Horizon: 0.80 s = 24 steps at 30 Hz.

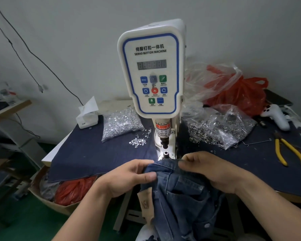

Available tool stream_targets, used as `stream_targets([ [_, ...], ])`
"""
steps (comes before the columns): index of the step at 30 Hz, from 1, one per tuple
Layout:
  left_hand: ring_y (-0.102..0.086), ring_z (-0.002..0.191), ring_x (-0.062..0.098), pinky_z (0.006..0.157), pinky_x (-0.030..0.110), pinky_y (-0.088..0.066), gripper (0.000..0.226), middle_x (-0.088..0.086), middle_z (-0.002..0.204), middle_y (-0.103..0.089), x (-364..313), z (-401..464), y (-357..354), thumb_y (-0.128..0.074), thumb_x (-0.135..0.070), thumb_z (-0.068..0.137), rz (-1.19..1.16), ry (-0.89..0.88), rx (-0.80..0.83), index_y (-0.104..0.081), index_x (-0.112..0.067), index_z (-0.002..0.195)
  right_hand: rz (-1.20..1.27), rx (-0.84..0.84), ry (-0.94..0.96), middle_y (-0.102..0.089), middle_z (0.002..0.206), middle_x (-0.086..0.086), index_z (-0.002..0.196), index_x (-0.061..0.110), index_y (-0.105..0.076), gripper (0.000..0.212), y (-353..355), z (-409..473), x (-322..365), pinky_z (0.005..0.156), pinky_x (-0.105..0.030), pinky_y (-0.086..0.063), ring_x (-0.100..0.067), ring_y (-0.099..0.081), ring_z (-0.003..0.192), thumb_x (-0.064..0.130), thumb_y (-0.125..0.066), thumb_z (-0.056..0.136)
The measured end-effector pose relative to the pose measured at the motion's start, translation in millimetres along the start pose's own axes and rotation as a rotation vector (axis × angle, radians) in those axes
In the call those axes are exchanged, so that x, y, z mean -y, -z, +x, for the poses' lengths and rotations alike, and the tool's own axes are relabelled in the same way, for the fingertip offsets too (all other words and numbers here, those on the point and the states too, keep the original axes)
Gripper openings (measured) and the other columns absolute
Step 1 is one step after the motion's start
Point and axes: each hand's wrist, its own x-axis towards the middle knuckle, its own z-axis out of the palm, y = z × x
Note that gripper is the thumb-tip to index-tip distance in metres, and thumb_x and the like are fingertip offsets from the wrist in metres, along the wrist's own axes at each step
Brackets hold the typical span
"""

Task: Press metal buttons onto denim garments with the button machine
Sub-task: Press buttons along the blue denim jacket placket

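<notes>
Denim garment [179, 188] edge lies crosswise just short of the button machine [150, 70] die [166, 153], left hand [129, 176] and right hand [210, 168] each pinching it, right nearer.

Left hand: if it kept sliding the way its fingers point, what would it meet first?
Probably the right hand: the left hand points rightward along the dark blue denim garment that both grip. Depth unclear.

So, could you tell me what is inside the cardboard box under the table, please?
The cardboard box shows red plastic bags and some clear plastic; the table's dark cloth covers the rest.
</notes>
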Motion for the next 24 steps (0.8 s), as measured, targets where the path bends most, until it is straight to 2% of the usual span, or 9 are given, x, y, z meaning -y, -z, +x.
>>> stream_targets([
  [2,-0.070,0.105,0.029,0.097,0.040,-0.055,0.035,0.019,0.118,-0.071,9,1,-8,-0.070,-0.016,0.095,-0.314,-0.050,-0.042,-0.068,0.000,0.126,-0.304,0.107,-0.077,-0.069,0.083,-0.002,0.086,0.012,-0.072,0.036,7,-6,7,0.072,-0.027,-0.050,-0.012,-0.062,0.076,0.046,-0.082,0.083],
  [4,-0.073,0.103,0.031,0.092,0.040,-0.058,0.047,0.021,0.116,-0.073,15,4,-13,-0.080,-0.021,0.087,-0.482,-0.064,-0.106,-0.069,0.000,0.128,-0.435,0.179,-0.165,-0.075,0.086,-0.004,0.088,0.014,-0.074,0.030,12,-9,9,0.076,-0.031,-0.054,-0.014,-0.068,0.079,0.038,-0.088,0.078],
  [7,-0.075,0.101,0.031,0.088,0.041,-0.060,0.055,0.021,0.113,-0.075,18,7,-18,-0.088,-0.028,0.079,-0.607,-0.068,-0.176,-0.073,-0.001,0.124,-0.249,0.092,-0.081,-0.073,0.088,-0.007,0.090,0.011,-0.074,0.005,15,-5,4,0.078,-0.033,-0.055,-0.020,-0.069,0.081,0.014,-0.077,0.087],
  [9,-0.075,0.101,0.033,0.088,0.042,-0.060,0.051,0.021,0.113,-0.076,19,9,-18,-0.085,-0.028,0.077,-0.652,-0.009,-0.201,-0.076,-0.003,0.121,-0.048,0.020,-0.051,-0.073,0.088,-0.011,0.092,0.011,-0.078,0.014,19,-1,-1,0.072,-0.030,-0.057,-0.022,-0.069,0.078,0.001,-0.068,0.091],
  [11,-0.075,0.105,0.034,0.089,0.041,-0.059,0.050,0.020,0.117,-0.076,15,12,-16,-0.078,-0.041,0.082,-0.513,0.054,-0.243,-0.077,-0.008,0.121,0.006,0.043,-0.069,-0.074,0.094,-0.016,0.095,0.008,-0.079,0.018,24,2,-3,0.073,-0.028,-0.057,-0.023,-0.071,0.082,-0.003,-0.065,0.092],
  [14,-0.070,0.119,0.037,0.103,0.046,-0.056,0.062,0.018,0.122,-0.075,12,20,-14,-0.082,-0.058,0.080,-0.200,0.048,-0.365,-0.077,-0.011,0.121,-0.003,0.092,-0.099,-0.071,0.113,-0.026,0.113,-0.005,-0.072,0.027,28,8,-4,0.090,-0.037,-0.056,-0.033,-0.067,0.100,0.006,-0.072,0.088],
  [16,-0.070,0.118,0.038,0.105,0.046,-0.055,0.053,0.020,0.122,-0.075,14,25,-11,-0.082,-0.048,0.084,-0.215,-0.003,-0.442,-0.077,-0.011,0.121,0.041,0.056,-0.102,-0.070,0.116,-0.027,0.114,-0.006,-0.071,0.039,29,14,-5,0.097,-0.044,-0.053,-0.036,-0.067,0.104,0.021,-0.075,0.085],
  [19,-0.073,0.111,0.035,0.093,0.039,-0.059,0.042,0.024,0.122,-0.074,16,30,-8,-0.079,-0.035,0.088,-0.316,-0.071,-0.470,-0.076,-0.010,0.121,0.043,-0.036,-0.067,-0.076,0.110,-0.020,0.101,0.006,-0.080,0.037,26,27,-2,0.094,-0.037,-0.052,-0.029,-0.073,0.100,0.038,-0.075,0.083],
  [24,-0.074,0.107,0.037,0.097,0.047,-0.059,0.022,0.022,0.118,-0.075,15,36,-5,-0.068,-0.024,0.100,-0.333,-0.026,-0.533,-0.078,-0.011,0.115,0.061,-0.178,-0.102,-0.075,0.104,-0.026,0.091,0.008,-0.081,0.029,20,47,-2,0.081,-0.035,-0.055,-0.031,-0.073,0.088,0.035,-0.074,0.085],
])
